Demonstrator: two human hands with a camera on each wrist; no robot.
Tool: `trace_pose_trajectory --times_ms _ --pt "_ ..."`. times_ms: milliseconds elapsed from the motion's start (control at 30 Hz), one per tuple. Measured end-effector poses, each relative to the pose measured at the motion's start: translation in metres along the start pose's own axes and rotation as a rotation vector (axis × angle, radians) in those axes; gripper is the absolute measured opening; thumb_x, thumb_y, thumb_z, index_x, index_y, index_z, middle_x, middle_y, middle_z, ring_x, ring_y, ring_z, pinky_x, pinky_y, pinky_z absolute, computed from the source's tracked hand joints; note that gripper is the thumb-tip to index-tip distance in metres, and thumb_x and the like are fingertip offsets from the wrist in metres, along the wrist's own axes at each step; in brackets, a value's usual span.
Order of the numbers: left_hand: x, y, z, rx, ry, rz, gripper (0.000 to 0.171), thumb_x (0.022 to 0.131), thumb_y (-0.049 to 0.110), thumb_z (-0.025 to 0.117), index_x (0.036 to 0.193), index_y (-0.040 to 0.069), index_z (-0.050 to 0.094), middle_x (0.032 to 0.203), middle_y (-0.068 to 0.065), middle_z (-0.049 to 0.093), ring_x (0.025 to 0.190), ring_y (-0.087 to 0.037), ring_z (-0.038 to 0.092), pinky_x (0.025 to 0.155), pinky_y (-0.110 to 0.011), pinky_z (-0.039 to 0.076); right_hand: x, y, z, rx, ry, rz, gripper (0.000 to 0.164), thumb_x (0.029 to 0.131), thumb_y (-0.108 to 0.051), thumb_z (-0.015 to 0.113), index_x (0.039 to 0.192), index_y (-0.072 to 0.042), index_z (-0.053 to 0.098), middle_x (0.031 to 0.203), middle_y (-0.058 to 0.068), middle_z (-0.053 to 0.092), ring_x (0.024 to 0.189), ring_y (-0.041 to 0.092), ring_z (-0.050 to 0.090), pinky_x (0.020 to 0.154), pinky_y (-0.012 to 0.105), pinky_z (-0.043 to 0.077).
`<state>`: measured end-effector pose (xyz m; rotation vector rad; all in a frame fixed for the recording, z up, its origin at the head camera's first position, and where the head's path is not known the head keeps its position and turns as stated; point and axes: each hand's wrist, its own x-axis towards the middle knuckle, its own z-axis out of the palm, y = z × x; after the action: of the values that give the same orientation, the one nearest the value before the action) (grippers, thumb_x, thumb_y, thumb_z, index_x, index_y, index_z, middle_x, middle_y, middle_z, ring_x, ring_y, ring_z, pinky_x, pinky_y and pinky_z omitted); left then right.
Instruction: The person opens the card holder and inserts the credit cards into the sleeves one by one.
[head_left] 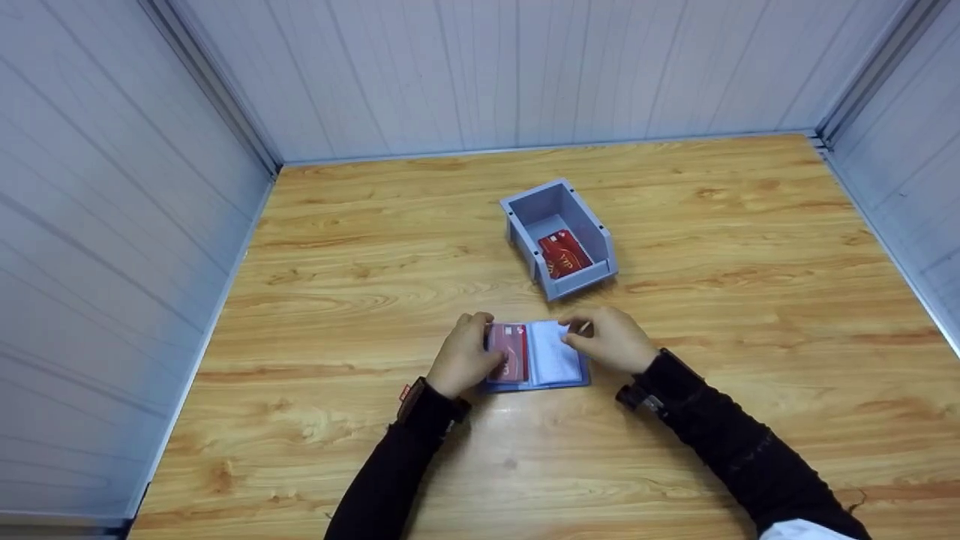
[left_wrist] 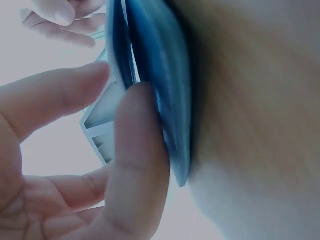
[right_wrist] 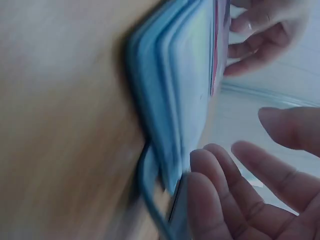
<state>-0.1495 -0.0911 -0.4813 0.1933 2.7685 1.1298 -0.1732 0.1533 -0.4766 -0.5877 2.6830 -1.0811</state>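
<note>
Bifold card holder (head_left: 535,364), gripped by left hand (head_left: 465,356); right hand (head_left: 611,341) loosely unclosed; head view alone shows red VIP card (head_left: 564,255) inside bin (head_left: 583,279).

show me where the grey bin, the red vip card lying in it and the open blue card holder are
Grey bin (head_left: 584,280): head view, on its low front wall
Red VIP card (head_left: 564,254): head view, middle of its face
Blue card holder (head_left: 556,361): head view, on its whitish right-hand page
</note>
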Motion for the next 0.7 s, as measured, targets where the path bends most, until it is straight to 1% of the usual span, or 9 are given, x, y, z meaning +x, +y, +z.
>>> trace_pose_trajectory --times_ms 67,133,233,367,433,567,700 --pt "-0.002 0.002 0.002 0.077 0.025 0.021 0.058 0.076 0.007 0.072 0.130 -0.006 0.054 0.112 -0.022 0.055 0.092 -0.031 0.061 0.088 -0.045 0.054 -0.001 0.003 -0.001 -0.009 -0.005 0.014 0.017 0.086 -0.017 0.070 0.098 -0.005 0.073 0.090 0.007 0.073 0.081 0.017 0.065 0.074 0.034 0.053" --pt "-0.004 0.004 0.004 0.134 0.048 0.049 0.055 0.077 0.006 0.073 0.128 -0.005 0.055 0.108 -0.021 0.054 0.086 -0.029 0.061 0.081 -0.044 0.056 -0.002 0.006 -0.002 -0.014 -0.016 0.023 0.012 0.085 -0.016 0.071 0.092 -0.006 0.073 0.088 0.006 0.072 0.079 0.015 0.064 0.071 0.030 0.051" --pt "-0.006 0.006 0.007 0.209 0.074 0.099 0.047 0.078 0.006 0.072 0.122 -0.005 0.058 0.103 -0.019 0.054 0.081 -0.029 0.060 0.074 -0.045 0.056 -0.002 0.009 -0.002 -0.022 -0.032 0.036 0.009 0.085 -0.017 0.072 0.088 -0.008 0.073 0.086 0.005 0.071 0.077 0.013 0.063 0.067 0.026 0.049" --pt "-0.011 0.009 0.010 0.320 0.098 0.168 0.036 0.080 0.012 0.071 0.114 -0.001 0.064 0.102 -0.018 0.057 0.086 -0.032 0.060 0.067 -0.046 0.055 -0.001 0.011 -0.002 -0.022 -0.050 0.032 0.010 0.085 -0.017 0.073 0.089 -0.008 0.074 0.087 0.006 0.071 0.079 0.014 0.063 0.068 0.027 0.050" --pt "-0.014 0.011 0.012 0.371 0.102 0.203 0.035 0.081 0.017 0.071 0.112 0.001 0.065 0.105 -0.017 0.058 0.091 -0.034 0.059 0.066 -0.046 0.055 -0.001 0.012 -0.003 -0.018 -0.058 0.028 0.011 0.085 -0.017 0.072 0.090 -0.007 0.074 0.087 0.006 0.071 0.080 0.015 0.063 0.070 0.029 0.050" --pt "-0.019 0.014 0.016 0.440 0.075 0.243 0.039 0.081 0.024 0.072 0.114 0.003 0.066 0.115 -0.017 0.059 0.102 -0.036 0.058 0.069 -0.048 0.057 0.000 0.013 -0.004 -0.008 -0.066 0.028 0.013 0.085 -0.018 0.072 0.093 -0.008 0.074 0.088 0.005 0.071 0.083 0.015 0.062 0.075 0.031 0.050" --pt "-0.022 0.016 0.019 0.476 0.056 0.243 0.046 0.079 0.029 0.074 0.116 0.003 0.064 0.123 -0.018 0.057 0.108 -0.037 0.057 0.073 -0.049 0.057 0.002 0.015 -0.007 0.011 -0.079 0.015 0.016 0.086 -0.020 0.072 0.096 -0.008 0.074 0.090 0.005 0.072 0.084 0.014 0.062 0.078 0.032 0.050"
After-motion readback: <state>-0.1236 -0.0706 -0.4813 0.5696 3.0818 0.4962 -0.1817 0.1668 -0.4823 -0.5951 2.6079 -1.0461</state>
